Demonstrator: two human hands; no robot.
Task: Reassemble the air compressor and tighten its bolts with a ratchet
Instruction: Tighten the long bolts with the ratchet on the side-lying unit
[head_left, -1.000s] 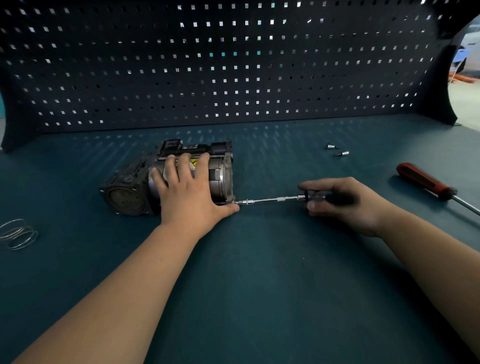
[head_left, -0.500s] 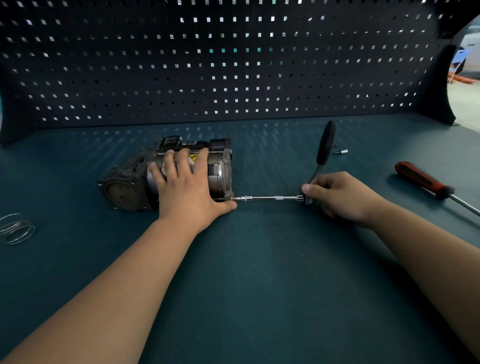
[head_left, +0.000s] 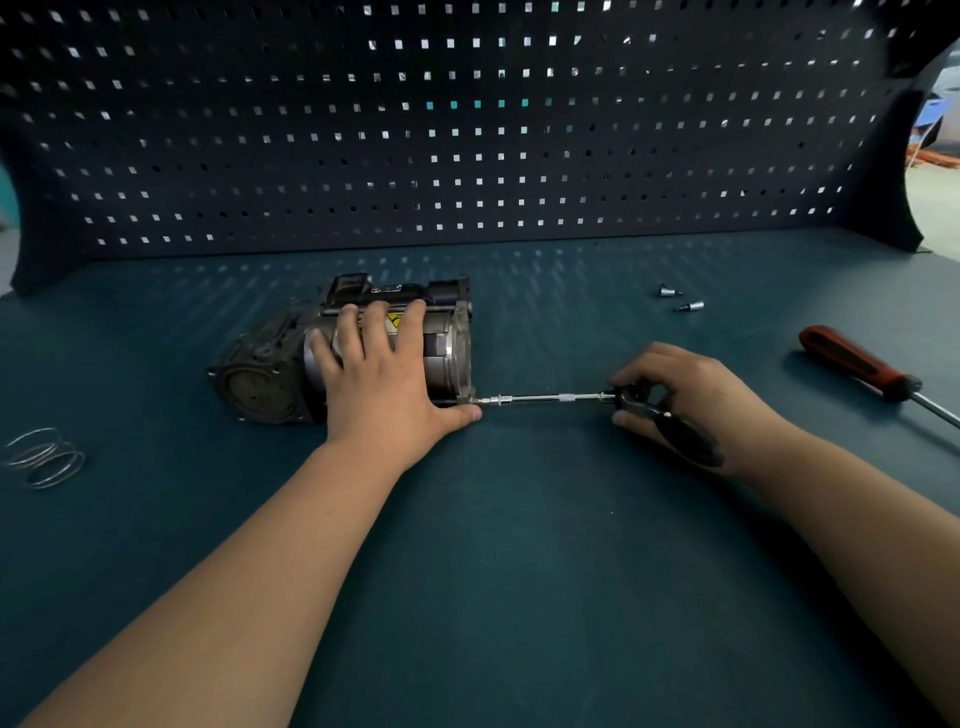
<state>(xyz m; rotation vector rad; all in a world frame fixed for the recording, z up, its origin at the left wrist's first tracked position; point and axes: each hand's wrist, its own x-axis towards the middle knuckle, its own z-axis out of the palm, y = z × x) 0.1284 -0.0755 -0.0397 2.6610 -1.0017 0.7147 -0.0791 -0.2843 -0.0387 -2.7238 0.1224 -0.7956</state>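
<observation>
The dark metal air compressor (head_left: 270, 374) lies on its side on the blue-green mat. My left hand (head_left: 382, 379) presses flat on top of its silver cylinder, fingers straight, thumb by the right end plate. A ratchet with a long silver extension (head_left: 545, 399) runs from the lower right corner of the compressor out to the right. My right hand (head_left: 691, 395) grips the ratchet at its head, and the black handle (head_left: 685, 436) points down toward me under the palm.
A red-handled screwdriver (head_left: 857, 364) lies at the right. Two small sockets (head_left: 680, 299) sit behind the right hand. A coiled wire spring (head_left: 44, 457) rests at the left edge. A dark pegboard wall (head_left: 467, 130) closes the back of the bench.
The ratchet handle stood upright half a second ago and has swung down toward me. The left hand and the compressor have stayed in place.
</observation>
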